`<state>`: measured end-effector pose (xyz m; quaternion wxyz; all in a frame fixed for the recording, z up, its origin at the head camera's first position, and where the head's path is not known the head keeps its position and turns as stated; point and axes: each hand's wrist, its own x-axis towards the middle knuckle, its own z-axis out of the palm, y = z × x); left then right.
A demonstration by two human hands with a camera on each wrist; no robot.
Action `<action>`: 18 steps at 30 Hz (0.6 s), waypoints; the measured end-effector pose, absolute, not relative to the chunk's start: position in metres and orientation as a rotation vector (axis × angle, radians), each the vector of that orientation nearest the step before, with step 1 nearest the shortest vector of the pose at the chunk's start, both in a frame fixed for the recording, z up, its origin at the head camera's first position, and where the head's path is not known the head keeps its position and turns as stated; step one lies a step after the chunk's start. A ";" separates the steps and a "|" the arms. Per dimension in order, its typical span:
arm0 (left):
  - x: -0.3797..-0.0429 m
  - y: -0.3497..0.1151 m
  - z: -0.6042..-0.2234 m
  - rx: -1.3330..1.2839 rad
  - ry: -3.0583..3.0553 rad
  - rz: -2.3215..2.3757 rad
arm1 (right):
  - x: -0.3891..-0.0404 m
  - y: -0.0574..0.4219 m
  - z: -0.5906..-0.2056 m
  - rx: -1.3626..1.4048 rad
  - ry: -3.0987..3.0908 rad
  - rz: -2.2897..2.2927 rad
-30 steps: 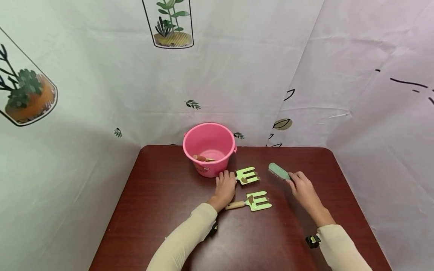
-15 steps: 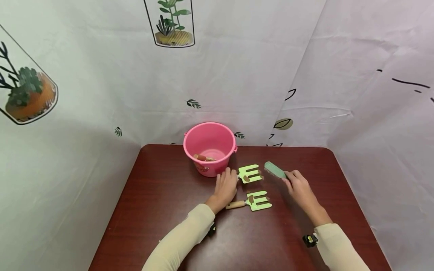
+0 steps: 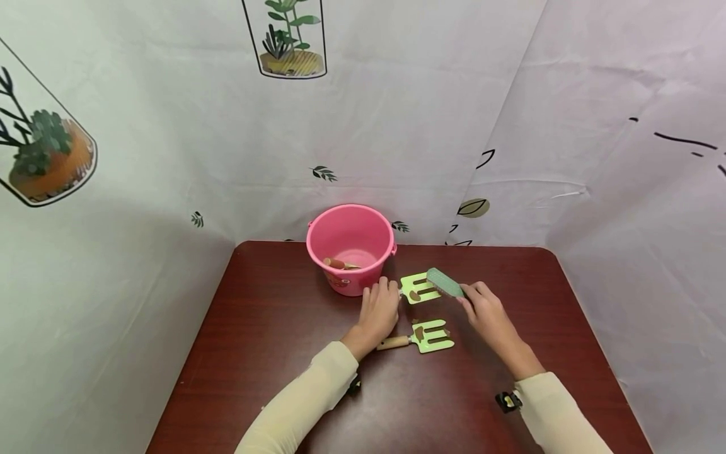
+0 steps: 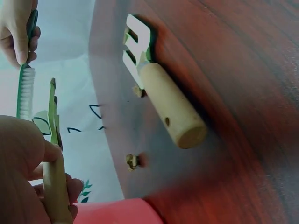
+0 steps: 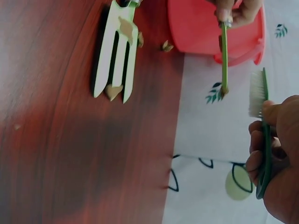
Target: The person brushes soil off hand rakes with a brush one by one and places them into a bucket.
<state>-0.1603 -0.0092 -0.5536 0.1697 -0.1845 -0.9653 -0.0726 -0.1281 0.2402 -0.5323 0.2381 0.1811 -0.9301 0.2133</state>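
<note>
My left hand (image 3: 377,312) grips the wooden handle (image 4: 57,189) of a pale green garden hand fork (image 3: 411,291) with brown patches on its tines. The left wrist view shows this fork raised off the table. My right hand (image 3: 492,316) holds a green brush (image 3: 443,282) with white bristles (image 5: 256,95). From the head view, the brush head overlaps the tips of the held fork; in the right wrist view, a gap separates them. Nearer the person, a second green hand fork (image 3: 421,337) with brown patches lies on the table, its wooden handle (image 4: 170,105) pointing left.
Behind the left hand stands a pink bucket (image 3: 348,227), with a wooden-handled tool (image 3: 336,264) inside. A small brown clump (image 4: 132,162) lies on the dark red table (image 3: 255,315) between the lying fork and the bucket. Printed white cloth (image 3: 397,126) hangs around the table.
The brush in my right hand has moved left until it overlaps the held fork's tips. My left hand has shifted that fork slightly right and up. The other fork and the bucket stay put.
</note>
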 end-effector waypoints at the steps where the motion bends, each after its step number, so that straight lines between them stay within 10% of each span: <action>1: -0.160 -0.009 -0.552 -0.524 -2.745 -0.206 | -0.128 0.238 -0.531 0.500 -2.548 0.587; 18: -0.161 -0.009 -0.527 -0.530 -2.637 -0.098 | -0.120 0.201 -0.513 0.545 -2.573 0.597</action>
